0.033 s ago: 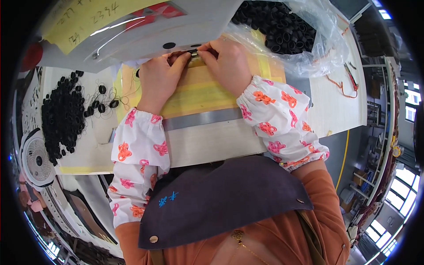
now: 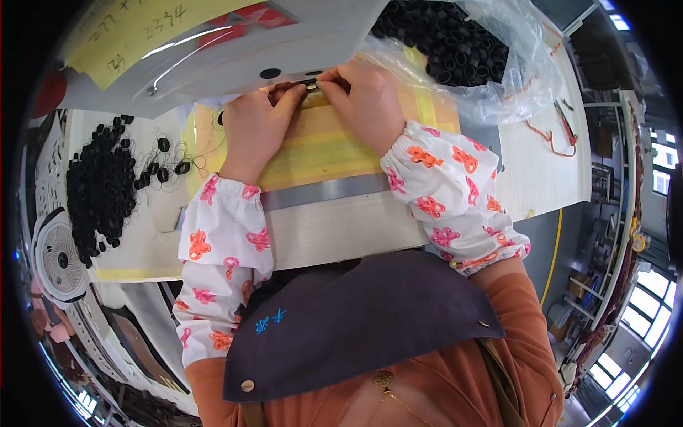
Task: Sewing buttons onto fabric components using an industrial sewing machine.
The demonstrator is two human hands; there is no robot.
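Note:
Under the white sewing machine (image 2: 235, 67), my left hand (image 2: 257, 121) and my right hand (image 2: 370, 103) meet from either side. Their thumbs and fingers pinch a small black piece (image 2: 311, 85) between them. It is mostly covered by the fingertips, so its exact shape cannot be made out. Both hands rest close to a work surface covered with yellow tape (image 2: 320, 146). To the left of my left hand lies a heap of small black loops (image 2: 103, 188), several of them trailing thin threads.
A clear plastic bag (image 2: 530, 71) full of black rings (image 2: 466, 46) stands at the back right. Thread snips (image 2: 566, 122) and an orange cord (image 2: 544, 135) lie beyond it. A metal strip (image 2: 331, 192) crosses the table near me. At far left is a white fan (image 2: 62, 257).

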